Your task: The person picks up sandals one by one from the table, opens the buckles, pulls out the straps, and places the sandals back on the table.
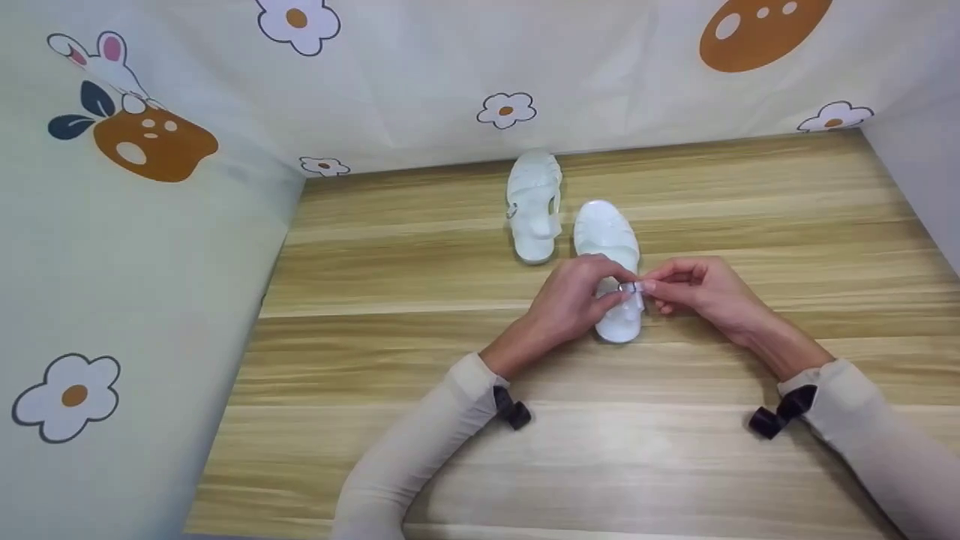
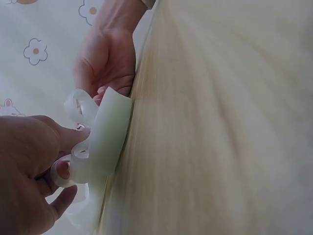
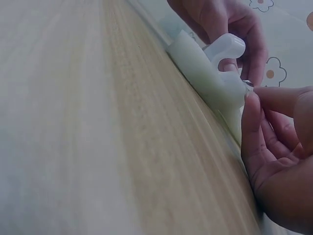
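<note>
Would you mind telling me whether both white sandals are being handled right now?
No, both hands work on the nearer sandal at its strap, while the farther sandal lies untouched on the table.

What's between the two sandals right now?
In the head view, only bare wooden table lies between the far sandal and the near sandal that both hands work on; they lie apart.

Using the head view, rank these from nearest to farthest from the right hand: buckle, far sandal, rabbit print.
1. Buckle, at the right hand's fingertips.
2. Far sandal, up and to the left on the table.
3. Rabbit print, on the cloth at far upper left.
</note>
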### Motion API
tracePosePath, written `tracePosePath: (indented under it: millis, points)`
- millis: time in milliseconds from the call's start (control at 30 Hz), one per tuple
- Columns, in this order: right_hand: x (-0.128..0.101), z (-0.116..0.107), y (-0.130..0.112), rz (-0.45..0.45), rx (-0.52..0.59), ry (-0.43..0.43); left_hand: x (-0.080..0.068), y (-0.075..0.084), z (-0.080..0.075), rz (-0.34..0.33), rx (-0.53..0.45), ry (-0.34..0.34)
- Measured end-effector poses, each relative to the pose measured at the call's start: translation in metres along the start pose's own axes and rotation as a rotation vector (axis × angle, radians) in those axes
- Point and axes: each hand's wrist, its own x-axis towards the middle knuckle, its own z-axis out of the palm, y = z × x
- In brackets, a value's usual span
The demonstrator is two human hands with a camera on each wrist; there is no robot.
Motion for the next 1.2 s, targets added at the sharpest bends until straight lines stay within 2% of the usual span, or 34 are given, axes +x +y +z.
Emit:
tracePosePath:
  millis: [367, 633, 900, 1200]
  points:
    - [0.0004, 0.0089, -0.0022, 0.016, -0.07, 0.035, -0.0032, 0.0014, -0.0004, 0.006, 0.046, 0.021]
    - [0.0, 0.0055, -0.0009, 0.012, -0.036, 0.02, -0.0042, -0.0001, -0.0026, -0.06, -0.014, -0.017]
    - [-0.0004, 0.0032, 0.0, -0.004, -0.036, 0.009, -0.0025, -0.0018, -0.0025, -0.047, -0.052, -0.035]
    - [-0.0007, 0.0043, -0.0033, 0.013, -0.095, 0.052, -0.0029, 0.0034, 0.0017, -0.06, 0.024, -0.003]
